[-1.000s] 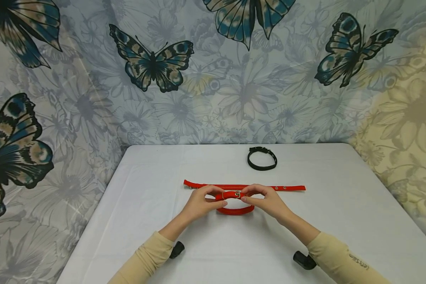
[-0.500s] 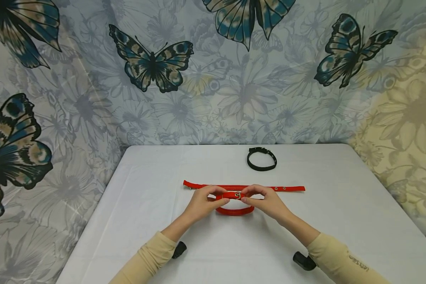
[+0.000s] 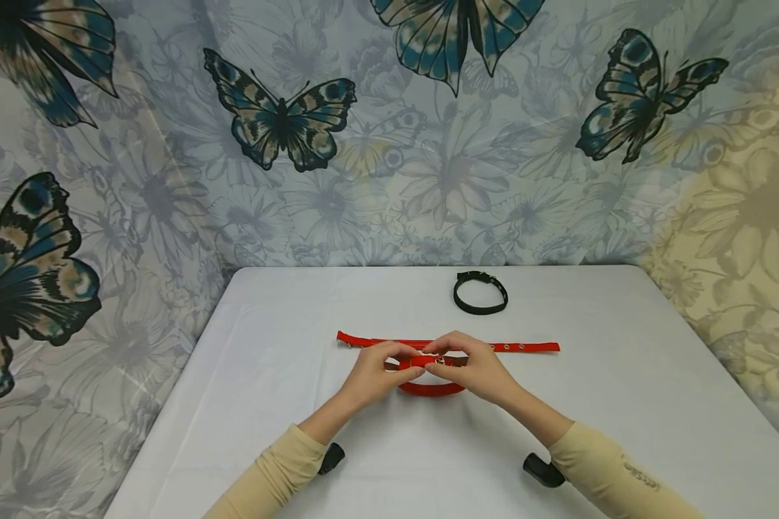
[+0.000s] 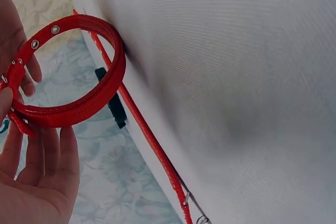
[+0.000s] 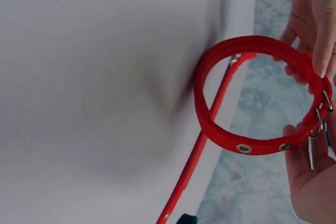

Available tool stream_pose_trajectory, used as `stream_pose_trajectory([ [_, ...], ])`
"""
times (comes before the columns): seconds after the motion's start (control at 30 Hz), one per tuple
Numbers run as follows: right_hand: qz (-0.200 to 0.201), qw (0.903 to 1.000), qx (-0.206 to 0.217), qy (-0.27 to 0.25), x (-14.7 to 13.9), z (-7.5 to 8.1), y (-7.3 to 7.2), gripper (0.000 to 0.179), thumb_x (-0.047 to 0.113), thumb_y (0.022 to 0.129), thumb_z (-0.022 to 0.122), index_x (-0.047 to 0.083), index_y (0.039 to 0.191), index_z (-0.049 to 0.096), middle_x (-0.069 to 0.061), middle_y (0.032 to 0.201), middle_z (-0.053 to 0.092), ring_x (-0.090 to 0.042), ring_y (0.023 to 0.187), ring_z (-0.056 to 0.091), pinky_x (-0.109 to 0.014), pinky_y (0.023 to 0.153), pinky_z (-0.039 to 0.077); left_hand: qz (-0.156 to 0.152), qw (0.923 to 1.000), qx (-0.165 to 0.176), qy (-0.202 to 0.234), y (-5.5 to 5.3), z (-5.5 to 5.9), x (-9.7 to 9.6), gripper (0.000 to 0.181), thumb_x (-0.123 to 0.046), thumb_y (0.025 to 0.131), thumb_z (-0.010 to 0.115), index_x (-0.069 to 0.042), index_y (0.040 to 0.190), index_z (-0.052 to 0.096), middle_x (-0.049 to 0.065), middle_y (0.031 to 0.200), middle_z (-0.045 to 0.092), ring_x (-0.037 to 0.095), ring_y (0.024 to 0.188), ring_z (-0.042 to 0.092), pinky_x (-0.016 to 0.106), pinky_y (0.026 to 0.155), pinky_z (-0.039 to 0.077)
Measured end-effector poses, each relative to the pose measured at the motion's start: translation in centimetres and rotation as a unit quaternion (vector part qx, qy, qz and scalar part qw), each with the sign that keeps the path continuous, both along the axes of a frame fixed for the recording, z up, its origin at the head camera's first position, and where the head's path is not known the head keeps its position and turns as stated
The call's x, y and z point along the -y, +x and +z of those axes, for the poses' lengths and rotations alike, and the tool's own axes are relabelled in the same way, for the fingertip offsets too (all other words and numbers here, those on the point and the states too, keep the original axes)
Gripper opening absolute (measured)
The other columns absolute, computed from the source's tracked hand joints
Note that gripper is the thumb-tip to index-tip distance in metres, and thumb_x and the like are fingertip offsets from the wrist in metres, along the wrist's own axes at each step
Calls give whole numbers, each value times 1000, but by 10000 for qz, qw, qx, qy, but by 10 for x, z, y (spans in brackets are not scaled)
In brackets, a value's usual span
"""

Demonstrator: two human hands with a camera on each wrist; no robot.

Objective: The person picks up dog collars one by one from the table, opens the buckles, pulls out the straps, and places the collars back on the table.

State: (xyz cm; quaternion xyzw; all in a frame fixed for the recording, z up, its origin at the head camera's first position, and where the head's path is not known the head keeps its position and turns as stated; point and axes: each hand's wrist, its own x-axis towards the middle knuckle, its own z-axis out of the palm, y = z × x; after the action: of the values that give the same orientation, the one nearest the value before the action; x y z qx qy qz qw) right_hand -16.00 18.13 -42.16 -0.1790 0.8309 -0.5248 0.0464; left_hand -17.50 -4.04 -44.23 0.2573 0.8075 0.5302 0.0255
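Observation:
A red collar (image 3: 430, 390) with metal eyelets and a buckle is fastened into a loop, and its lower part is near or on the table. My left hand (image 3: 371, 375) pinches its strap between thumb and fingers, left of the buckle. With thumb and fingers at the buckle, my right hand (image 3: 477, 369) pinches the other side. In the left wrist view the strap's short red tip sticks out by the left thumb. The right wrist view shows the buckle's metal rings (image 5: 321, 116) beside the right fingers. Part of the buckle is hidden by the fingers.
Behind the hands, a second red collar (image 3: 526, 347) lies stretched out across the white table (image 3: 285, 310). Farther back rests a black collar (image 3: 480, 311) closed in a ring. A butterfly-patterned cloth (image 3: 454, 180) stands behind the table.
My right hand has shifted left along the red collar, and its fingers now lie closer to my left hand, over the buckle. The left hand keeps its grip almost unmoved.

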Motion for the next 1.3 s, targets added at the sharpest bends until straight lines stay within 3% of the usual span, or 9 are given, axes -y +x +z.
stream_pose_trajectory([
  [0.8, -27, 9986, -474, 247, 6, -5, 1, 21, 19, 88, 74, 17, 108, 70, 4, 105, 65, -16, 94, 58, -33, 86, 53, 210, 9992, 123, 327, 4, -5, 1, 24, -25, 85, 78, -12, 105, 73, -2, 102, 70, 16, 97, 64, 27, 79, 55],
  [0.97, -67, 9991, -392, 141, 7, -7, 3, 24, 16, 88, 74, 14, 111, 68, 1, 107, 64, -17, 95, 57, -31, 85, 53, 243, 9989, 222, 339, 4, -5, 1, 25, -25, 85, 78, -13, 105, 73, -4, 102, 70, 15, 96, 64, 27, 79, 55],
  [1.1, -45, 9997, -235, -69, 6, -7, 3, 22, 17, 89, 73, 14, 110, 68, 1, 107, 64, -18, 99, 59, -27, 88, 50, 233, 9985, 307, 388, 4, -5, 1, 25, -24, 84, 78, -13, 106, 73, -5, 102, 70, 13, 95, 64, 25, 79, 55],
  [1.3, 64, 9991, 24, -422, 4, -9, 2, 21, 19, 91, 71, 13, 111, 68, -3, 110, 63, -22, 107, 58, -29, 96, 48, 214, 9974, 450, 517, 4, -6, 1, 25, -24, 84, 78, -12, 105, 73, -4, 101, 70, 12, 94, 64, 26, 80, 55],
])
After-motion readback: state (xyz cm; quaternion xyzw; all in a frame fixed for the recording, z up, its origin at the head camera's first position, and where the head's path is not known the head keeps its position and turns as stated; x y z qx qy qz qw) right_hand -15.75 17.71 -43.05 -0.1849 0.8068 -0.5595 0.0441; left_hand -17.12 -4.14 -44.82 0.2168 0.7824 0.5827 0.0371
